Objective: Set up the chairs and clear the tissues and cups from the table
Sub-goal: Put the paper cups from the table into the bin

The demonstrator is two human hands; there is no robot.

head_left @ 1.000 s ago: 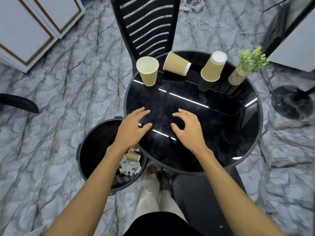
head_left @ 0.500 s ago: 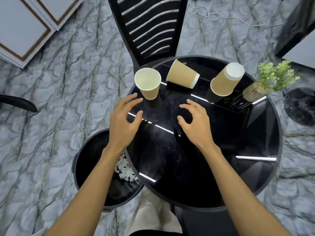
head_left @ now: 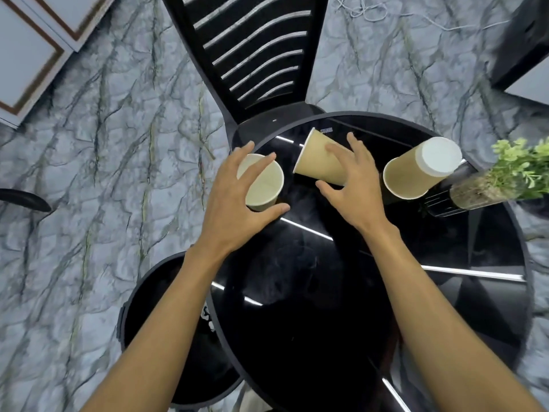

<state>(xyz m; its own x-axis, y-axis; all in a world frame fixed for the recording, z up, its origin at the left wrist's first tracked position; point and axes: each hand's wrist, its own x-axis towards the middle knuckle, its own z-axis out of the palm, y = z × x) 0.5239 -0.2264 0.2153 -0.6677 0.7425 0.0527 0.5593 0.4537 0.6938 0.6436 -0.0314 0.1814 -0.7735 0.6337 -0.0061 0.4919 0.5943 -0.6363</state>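
Both forearms reach forward over the black bench point(head_left: 326, 328). The left hand point(head_left: 234, 197) hovers spread-fingered around the upright cup point(head_left: 266, 185). The right hand point(head_left: 353, 185) arches, fingers apart, over the tipped cup point(head_left: 312, 165).

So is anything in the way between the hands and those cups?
No, nothing visible. The left hand spreads over the upright cup, and the right hand reaches over the tipped cup.
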